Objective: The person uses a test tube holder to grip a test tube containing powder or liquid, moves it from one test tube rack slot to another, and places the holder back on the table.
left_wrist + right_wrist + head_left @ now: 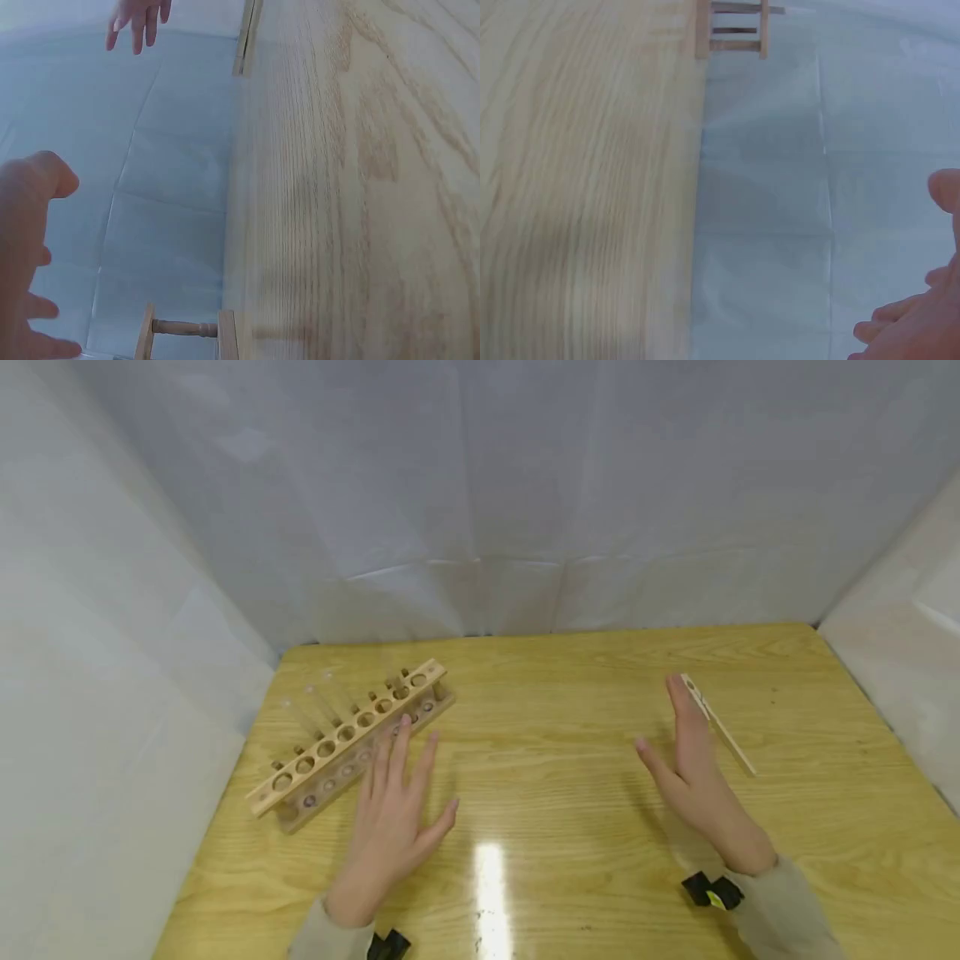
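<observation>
A wooden test tube rack (347, 733) stands at a slant on the left of the table, with a row of round holes and several short pegs behind. A few clear glass test tubes (322, 703) rise at its back. My left hand (386, 822) hovers in front of the rack, fingers spread and nothing held; its fingertips overlap the rack in the head view. On the right, my right hand (697, 781) is held up with thumb apart from the fingers, also holding nothing. Just beyond it lies a slim wooden test tube clamp (731, 743), its upper end partly behind the fingertips.
The yellow wood-grain table (555, 727) spreads between the hands, with a bright light reflection near its front. Grey-white sheeting (525, 485) hangs behind the table and along both sides. Black straps (712, 891) sit at the sleeve cuffs.
</observation>
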### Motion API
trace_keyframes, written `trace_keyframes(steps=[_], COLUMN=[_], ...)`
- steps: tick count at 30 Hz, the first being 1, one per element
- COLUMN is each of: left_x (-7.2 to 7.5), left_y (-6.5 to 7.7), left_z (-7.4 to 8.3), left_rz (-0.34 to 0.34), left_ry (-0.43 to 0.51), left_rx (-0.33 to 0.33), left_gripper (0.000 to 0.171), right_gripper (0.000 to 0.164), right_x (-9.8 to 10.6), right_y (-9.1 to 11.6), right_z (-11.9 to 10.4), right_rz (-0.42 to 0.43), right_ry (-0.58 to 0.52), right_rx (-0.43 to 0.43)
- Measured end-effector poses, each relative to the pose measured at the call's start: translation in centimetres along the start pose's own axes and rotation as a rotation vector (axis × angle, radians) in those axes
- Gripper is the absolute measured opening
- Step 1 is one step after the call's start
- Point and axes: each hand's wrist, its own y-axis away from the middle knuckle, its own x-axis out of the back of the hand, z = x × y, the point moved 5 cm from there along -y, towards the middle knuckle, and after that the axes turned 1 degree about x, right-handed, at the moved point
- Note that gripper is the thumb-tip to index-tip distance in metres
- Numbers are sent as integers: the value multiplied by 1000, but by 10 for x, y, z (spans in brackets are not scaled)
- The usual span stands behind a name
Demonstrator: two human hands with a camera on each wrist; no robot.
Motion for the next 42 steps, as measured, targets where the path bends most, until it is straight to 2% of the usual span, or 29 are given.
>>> trace_keyframes(steps=[4, 9, 12, 16, 21, 26, 31, 34, 38, 42], left_x=[9, 19, 24, 31, 41, 44, 47, 46, 42, 39], left_y=[3, 12, 20, 31, 40, 49, 59, 65, 73, 81], left_z=[2, 0, -3, -8, -11, -15, -23, -30, -42, -50], left_rz=[151, 295, 354, 472, 649, 779, 935, 982, 995, 998], left_ry=[132, 201, 198, 200, 269, 325, 347, 352, 381, 406], left_rx=[-70, -106, -78, -18, 23, 74, 143, 201, 288, 355], left_gripper=[69, 64, 63, 64, 64, 63, 66, 68, 73, 80], right_gripper=[81, 77, 72, 68, 65, 63, 63, 63, 60, 59], right_x=[-2, -10, -19, -33, -49, -63, -85, -101, -122, -134], right_y=[-10, -22, -28, -38, -51, -66, -83, -92, -102, -106], right_z=[-3, -5, -4, -1, 1, 1, 4, 6, 8, 3], right_rz=[13, -1, -20, -29, -23, 8, -8, -10, 7, 14], right_ry=[-169, -301, -385, -480, -601, -711, -802, -834, -864, -892], right_rx=[-35, -69, -105, -150, -196, -226, -253, -245, -240, -256])
